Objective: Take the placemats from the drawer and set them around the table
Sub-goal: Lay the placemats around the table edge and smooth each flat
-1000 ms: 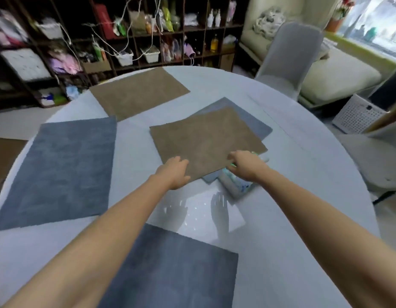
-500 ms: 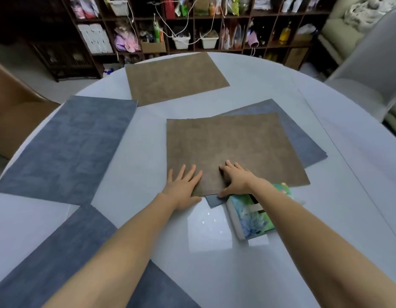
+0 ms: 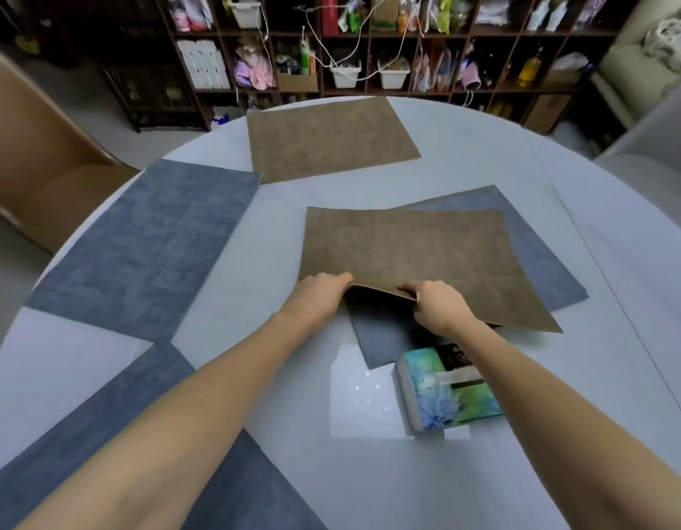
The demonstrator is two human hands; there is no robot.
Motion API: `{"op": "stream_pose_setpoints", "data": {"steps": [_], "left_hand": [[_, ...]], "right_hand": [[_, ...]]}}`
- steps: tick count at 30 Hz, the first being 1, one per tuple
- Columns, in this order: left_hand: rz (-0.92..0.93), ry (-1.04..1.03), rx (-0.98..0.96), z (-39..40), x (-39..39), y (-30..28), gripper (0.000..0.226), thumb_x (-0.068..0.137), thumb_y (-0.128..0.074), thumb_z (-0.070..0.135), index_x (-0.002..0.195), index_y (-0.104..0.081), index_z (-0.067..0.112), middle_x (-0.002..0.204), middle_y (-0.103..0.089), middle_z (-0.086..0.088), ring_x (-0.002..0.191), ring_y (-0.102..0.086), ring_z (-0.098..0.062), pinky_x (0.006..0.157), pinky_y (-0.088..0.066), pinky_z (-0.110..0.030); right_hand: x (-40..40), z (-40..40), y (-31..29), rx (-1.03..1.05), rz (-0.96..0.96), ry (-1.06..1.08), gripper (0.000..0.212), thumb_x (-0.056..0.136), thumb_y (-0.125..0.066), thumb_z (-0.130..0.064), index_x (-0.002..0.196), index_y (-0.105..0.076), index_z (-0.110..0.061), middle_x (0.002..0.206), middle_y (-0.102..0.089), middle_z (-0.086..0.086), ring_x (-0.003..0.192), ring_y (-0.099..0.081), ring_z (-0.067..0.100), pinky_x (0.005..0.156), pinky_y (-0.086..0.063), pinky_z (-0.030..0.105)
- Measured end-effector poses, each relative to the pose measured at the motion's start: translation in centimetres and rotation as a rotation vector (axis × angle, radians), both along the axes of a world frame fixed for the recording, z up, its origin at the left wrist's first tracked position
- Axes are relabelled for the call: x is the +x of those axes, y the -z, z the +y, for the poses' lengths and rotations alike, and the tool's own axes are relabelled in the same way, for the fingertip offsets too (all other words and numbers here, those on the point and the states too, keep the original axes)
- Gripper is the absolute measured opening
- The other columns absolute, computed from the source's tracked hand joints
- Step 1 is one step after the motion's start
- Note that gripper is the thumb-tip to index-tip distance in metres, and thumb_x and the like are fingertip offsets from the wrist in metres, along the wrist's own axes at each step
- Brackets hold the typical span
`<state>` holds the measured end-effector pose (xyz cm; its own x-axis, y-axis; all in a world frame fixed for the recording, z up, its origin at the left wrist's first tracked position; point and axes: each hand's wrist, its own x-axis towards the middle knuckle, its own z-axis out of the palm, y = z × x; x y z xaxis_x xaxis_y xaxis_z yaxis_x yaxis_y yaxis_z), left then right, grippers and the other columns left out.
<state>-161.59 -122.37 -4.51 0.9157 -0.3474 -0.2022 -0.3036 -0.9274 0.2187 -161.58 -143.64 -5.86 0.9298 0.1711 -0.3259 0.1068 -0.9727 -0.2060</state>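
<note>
A brown placemat (image 3: pixel 415 250) lies in the middle of the round white table (image 3: pixel 560 395), on top of a grey-blue placemat (image 3: pixel 537 258). My left hand (image 3: pixel 317 294) and my right hand (image 3: pixel 438 306) both grip the brown mat's near edge, which is raised off the grey-blue one. Another brown placemat (image 3: pixel 327 137) lies flat at the far side. Two more grey-blue placemats lie flat, one at the left (image 3: pixel 147 246) and one at the near left edge (image 3: pixel 113 434).
A floral tissue box (image 3: pixel 446 395) sits under my right forearm, touching the lower mat's corner. A brown chair (image 3: pixel 37 154) stands at the left and a grey chair (image 3: pixel 652 124) at the right. Cluttered dark shelves (image 3: pixel 369 44) line the back wall.
My hands went from lying flat on the brown mat's near edge to gripping it, and that edge has lifted. The camera has moved closer and turned left.
</note>
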Motion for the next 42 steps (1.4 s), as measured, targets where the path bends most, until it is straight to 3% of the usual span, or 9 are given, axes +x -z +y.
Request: {"op": "stream_pose_setpoints", "data": {"steps": [5, 9, 16, 20, 25, 30, 33, 36, 42], "left_hand": [[-0.165, -0.035, 0.049, 0.3, -0.3, -3.5, 0.025, 0.097, -0.037, 0.004, 0.114, -0.051, 0.015, 0.102, -0.066, -0.013, 0.087, -0.061, -0.037, 0.067, -0.042, -0.037], [-0.308, -0.129, -0.005, 1.5, -0.5, -7.0, 0.021, 0.099, -0.037, 0.01, 0.112, -0.053, 0.016, 0.099, -0.066, -0.009, 0.083, -0.06, -0.034, 0.064, -0.04, -0.036], [-0.503, -0.232, -0.068, 2.1, -6.1, -15.3, 0.016, 0.1, -0.036, 0.011, 0.104, -0.051, 0.016, 0.096, -0.064, -0.008, 0.083, -0.06, -0.034, 0.059, -0.032, -0.034], [-0.578, -0.235, -0.148, 3.4, -12.3, -19.2, 0.022, 0.102, -0.033, 0.016, 0.106, -0.055, 0.016, 0.101, -0.066, -0.008, 0.086, -0.062, -0.033, 0.061, -0.038, -0.035], [-0.472, -0.187, -0.221, 5.8, -20.9, -22.1, 0.019, 0.094, -0.049, 0.018, 0.099, -0.067, 0.021, 0.098, -0.068, -0.002, 0.093, -0.061, -0.031, 0.064, -0.041, -0.031], [-0.354, -0.115, -0.104, 4.8, -28.2, -22.2, 0.04, 0.08, -0.048, 0.0, 0.099, -0.071, 0.026, 0.101, -0.069, -0.001, 0.094, -0.062, -0.029, 0.066, -0.04, -0.031], [-0.414, -0.011, 0.011, 3.5, -31.3, -22.5, 0.036, 0.089, -0.047, 0.001, 0.107, -0.065, 0.026, 0.105, -0.068, -0.003, 0.098, -0.063, -0.028, 0.069, -0.041, -0.034], [-0.46, 0.077, 0.08, 2.4, -33.5, -22.7, 0.03, 0.091, -0.046, 0.002, 0.103, -0.063, 0.024, 0.102, -0.068, -0.002, 0.095, -0.064, -0.027, 0.071, -0.045, -0.034], [-0.427, 0.116, 0.119, -1.6, -37.8, -20.5, 0.024, 0.096, -0.045, 0.013, 0.107, -0.064, 0.023, 0.104, -0.067, -0.004, 0.095, -0.064, -0.026, 0.077, -0.048, -0.035]], "right_hand": [[1.1, -0.2, -3.7, 0.028, -0.072, -0.043, 0.052, 0.08, -0.048, -0.003, 0.125, -0.057, -0.027, 0.117, -0.066, 0.008, 0.106, -0.059, 0.034, 0.076, -0.045, 0.034], [0.9, -1.0, -7.3, -0.033, -0.193, -0.006, 0.056, 0.082, -0.047, 0.001, 0.131, -0.053, -0.025, 0.119, -0.065, 0.01, 0.105, -0.06, 0.035, 0.078, -0.049, 0.037], [-4.6, 0.3, -15.5, -0.118, -0.545, 0.026, 0.024, 0.083, -0.048, 0.003, 0.101, -0.055, -0.011, 0.089, -0.064, 0.013, 0.077, -0.06, 0.035, 0.06, -0.043, 0.036], [-10.8, 1.5, -19.7, -0.131, -0.763, 0.042, 0.024, 0.089, -0.046, -0.002, 0.109, -0.056, -0.011, 0.098, -0.062, 0.014, 0.088, -0.057, 0.033, 0.077, -0.045, 0.042], [-20.7, 2.5, -23.5, -0.181, -0.885, -0.001, 0.026, 0.089, -0.046, -0.002, 0.112, -0.056, -0.008, 0.101, -0.059, 0.017, 0.096, -0.053, 0.035, 0.085, -0.037, 0.043], [-30.2, 2.1, -23.8, -0.215, -0.798, -0.009, 0.028, 0.089, -0.044, -0.006, 0.115, -0.055, -0.011, 0.103, -0.058, 0.014, 0.097, -0.051, 0.032, 0.086, -0.035, 0.041], [-34.4, 0.9, -24.4, -0.223, -0.697, 0.007, 0.027, 0.084, -0.049, -0.002, 0.107, -0.053, -0.015, 0.099, -0.059, 0.009, 0.093, -0.052, 0.028, 0.08, -0.035, 0.037], [-38.0, -1.0, -25.1, -0.148, -0.436, 0.008, 0.02, 0.08, -0.051, -0.001, 0.09, -0.051, -0.018, 0.096, -0.064, 0.007, 0.089, -0.057, 0.026, 0.068, -0.036, 0.033], [-42.3, -5.5, -21.7, -0.115, -0.33, -0.044, 0.03, 0.084, -0.049, 0.0, 0.1, -0.063, -0.022, 0.097, -0.069, 0.006, 0.095, -0.062, 0.027, 0.066, -0.039, 0.03]]}}
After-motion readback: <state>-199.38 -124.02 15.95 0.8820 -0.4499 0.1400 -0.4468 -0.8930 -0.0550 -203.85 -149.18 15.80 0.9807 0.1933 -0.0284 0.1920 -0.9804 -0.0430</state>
